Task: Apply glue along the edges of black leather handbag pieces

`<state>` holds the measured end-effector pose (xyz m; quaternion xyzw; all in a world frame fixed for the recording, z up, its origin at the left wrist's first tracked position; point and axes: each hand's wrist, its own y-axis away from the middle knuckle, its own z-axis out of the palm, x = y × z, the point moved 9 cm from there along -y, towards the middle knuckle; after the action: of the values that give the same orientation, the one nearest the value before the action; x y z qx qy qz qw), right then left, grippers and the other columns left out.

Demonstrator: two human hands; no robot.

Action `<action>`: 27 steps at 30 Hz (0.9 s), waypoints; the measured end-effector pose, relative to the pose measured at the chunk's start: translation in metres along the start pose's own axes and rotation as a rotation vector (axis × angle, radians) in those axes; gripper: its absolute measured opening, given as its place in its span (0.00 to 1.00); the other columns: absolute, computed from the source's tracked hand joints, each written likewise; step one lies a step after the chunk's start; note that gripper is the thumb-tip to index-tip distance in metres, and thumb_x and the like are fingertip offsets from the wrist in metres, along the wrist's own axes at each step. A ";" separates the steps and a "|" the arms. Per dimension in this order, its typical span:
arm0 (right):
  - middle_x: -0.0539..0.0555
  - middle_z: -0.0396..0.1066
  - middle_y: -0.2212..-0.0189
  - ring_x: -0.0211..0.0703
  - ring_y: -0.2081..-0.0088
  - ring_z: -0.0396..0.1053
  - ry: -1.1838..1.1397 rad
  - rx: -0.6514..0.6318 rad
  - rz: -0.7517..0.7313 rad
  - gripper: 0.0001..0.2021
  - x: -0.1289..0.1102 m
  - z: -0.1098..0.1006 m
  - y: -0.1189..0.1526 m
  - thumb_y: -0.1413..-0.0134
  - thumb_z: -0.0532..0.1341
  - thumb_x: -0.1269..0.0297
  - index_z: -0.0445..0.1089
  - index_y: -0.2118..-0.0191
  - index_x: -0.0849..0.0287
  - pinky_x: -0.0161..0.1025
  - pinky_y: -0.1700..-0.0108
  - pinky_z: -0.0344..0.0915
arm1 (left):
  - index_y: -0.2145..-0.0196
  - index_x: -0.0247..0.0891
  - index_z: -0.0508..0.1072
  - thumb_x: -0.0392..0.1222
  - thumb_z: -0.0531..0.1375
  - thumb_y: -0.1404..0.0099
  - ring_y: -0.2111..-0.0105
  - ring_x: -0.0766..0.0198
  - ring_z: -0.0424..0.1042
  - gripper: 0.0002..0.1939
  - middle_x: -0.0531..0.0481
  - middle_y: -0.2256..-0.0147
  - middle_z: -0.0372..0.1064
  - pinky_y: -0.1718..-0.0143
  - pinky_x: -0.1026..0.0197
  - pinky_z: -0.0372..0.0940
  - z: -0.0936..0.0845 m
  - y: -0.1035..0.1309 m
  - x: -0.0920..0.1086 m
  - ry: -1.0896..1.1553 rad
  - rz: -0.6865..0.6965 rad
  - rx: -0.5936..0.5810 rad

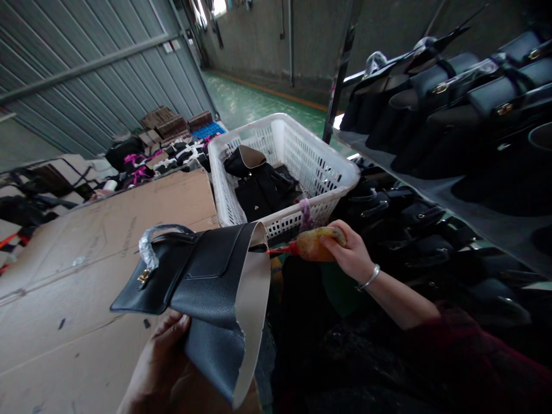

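My left hand [166, 351] grips a black leather-look handbag piece [211, 282] from below, thumb on its face. The piece is tilted, and its pale inner side [255, 299] shows along the open right edge. A top handle wrapped in clear plastic [149, 247] and a gold clasp [144, 277] sit at its left end. My right hand [351, 253] is closed around a stained yellowish squeeze bottle [317, 244] with a red nozzle. The nozzle tip points left at a small black tab at the bag's upper right edge; whether they touch, I cannot tell.
Brown cardboard [86, 270] covers the table on the left. A white plastic basket [284, 129] holding black bag pieces stands beyond my hands. At right, a rack shelf [431, 184] carries rows of black handbags. Stacked materials [164, 126] lie at the back left.
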<state>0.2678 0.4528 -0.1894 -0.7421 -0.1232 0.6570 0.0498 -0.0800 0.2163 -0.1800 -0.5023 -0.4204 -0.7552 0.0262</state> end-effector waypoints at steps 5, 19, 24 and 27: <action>0.46 0.59 0.79 0.36 0.77 0.57 0.106 0.043 -0.091 0.07 -0.014 -0.003 -0.004 0.50 0.62 0.61 0.63 0.72 0.56 0.35 0.74 0.56 | 0.73 0.39 0.80 0.37 0.78 0.65 0.69 0.53 0.78 0.18 0.50 0.77 0.74 0.70 0.64 0.74 0.001 -0.004 -0.003 0.008 -0.009 -0.066; 0.47 0.60 0.78 0.37 0.76 0.57 0.179 -0.053 -0.125 0.08 -0.011 0.000 0.007 0.48 0.61 0.60 0.62 0.73 0.55 0.37 0.73 0.57 | 0.74 0.38 0.79 0.38 0.76 0.64 0.67 0.51 0.78 0.16 0.49 0.76 0.75 0.76 0.66 0.71 0.027 0.023 0.009 0.049 0.092 0.049; 0.47 0.60 0.79 0.38 0.76 0.57 0.220 0.062 -0.116 0.09 -0.014 -0.011 0.000 0.49 0.62 0.59 0.62 0.72 0.55 0.38 0.73 0.56 | 0.73 0.37 0.79 0.38 0.76 0.65 0.63 0.46 0.78 0.18 0.46 0.70 0.77 0.67 0.59 0.74 0.022 0.018 0.004 0.025 0.049 0.025; 0.46 0.58 0.79 0.37 0.76 0.56 0.196 0.095 -0.104 0.08 -0.013 -0.012 -0.005 0.49 0.62 0.59 0.62 0.71 0.54 0.37 0.72 0.56 | 0.72 0.37 0.79 0.40 0.77 0.65 0.62 0.47 0.78 0.19 0.45 0.68 0.78 0.66 0.59 0.74 0.024 0.020 0.006 0.028 0.059 0.026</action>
<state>0.2773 0.4558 -0.1745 -0.7922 -0.1248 0.5830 0.1306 -0.0562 0.2214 -0.1602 -0.5034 -0.4146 -0.7556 0.0610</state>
